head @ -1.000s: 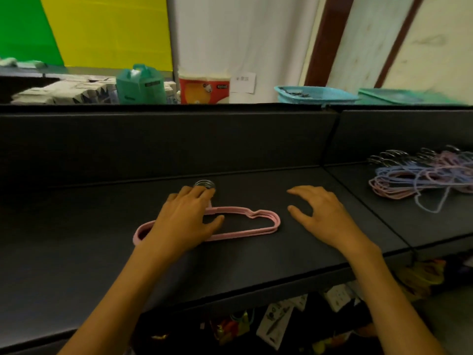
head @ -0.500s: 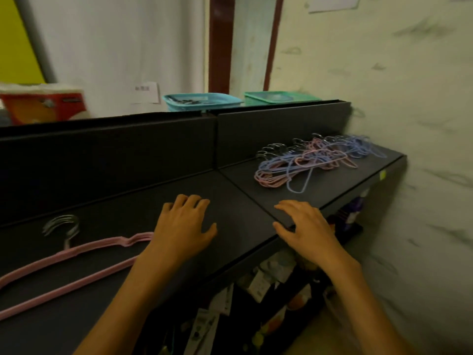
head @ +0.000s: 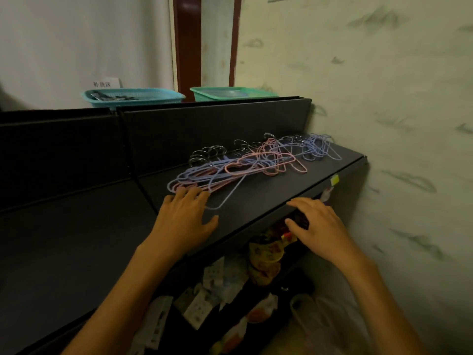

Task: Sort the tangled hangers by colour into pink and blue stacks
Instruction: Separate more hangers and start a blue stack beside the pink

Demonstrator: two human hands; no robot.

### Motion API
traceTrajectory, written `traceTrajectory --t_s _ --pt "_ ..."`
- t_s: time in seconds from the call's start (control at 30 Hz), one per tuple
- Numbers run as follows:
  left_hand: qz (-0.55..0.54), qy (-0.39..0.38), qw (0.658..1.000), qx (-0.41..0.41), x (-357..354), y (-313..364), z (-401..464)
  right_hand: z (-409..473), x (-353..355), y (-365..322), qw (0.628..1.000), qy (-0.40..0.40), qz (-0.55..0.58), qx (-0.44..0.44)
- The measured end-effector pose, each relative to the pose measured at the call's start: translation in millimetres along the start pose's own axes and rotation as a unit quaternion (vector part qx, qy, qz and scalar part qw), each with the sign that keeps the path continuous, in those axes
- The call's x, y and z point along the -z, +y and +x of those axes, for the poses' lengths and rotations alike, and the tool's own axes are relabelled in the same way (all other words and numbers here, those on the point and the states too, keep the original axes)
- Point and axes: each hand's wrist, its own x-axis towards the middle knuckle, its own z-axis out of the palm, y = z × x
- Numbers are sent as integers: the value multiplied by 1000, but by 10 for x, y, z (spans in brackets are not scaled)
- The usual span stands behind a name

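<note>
Head view: dark shelf [head: 268, 201] against marbled wall [head: 384, 98]; left hand [head: 185, 216] and right hand [head: 320, 224] both released.

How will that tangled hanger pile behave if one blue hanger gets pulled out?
Likely drags neighbours: in the hanger pile pink and blue loops interlock, and the metal hooks sit bunched.
Probably light and springy, since the frames are thin wire.
May slide as a clump on the smooth dark shelf; the left hand at its near end could pin it.
</note>
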Motion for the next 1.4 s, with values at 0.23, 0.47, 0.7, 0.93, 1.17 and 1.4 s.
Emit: traceTrajectory --t_s 0.23,0.47,0.7,0.93,1.17,1.4 --pt "-2 -5 998 58 -320 345 753 494 -171 643 1000 -25 14 -3" --pt "14 -43 992 116 -496 340 1363 1431 -280 1070 998 -54 18 28" --pt "-4 -50 986 161 -548 228 1544 2329 -520 1003 986 -111 58 108" --pt "2 -36 974 225 -553 360 1454 2774 -747 1123 966 -196 103 131" --pt "31 -2 944 329 -666 667 1442 2980 -822 1323 944 -201 159 206" --pt "61 75 903 419 -791 881 1363 3117 -855 1548 936 -183 171 247"
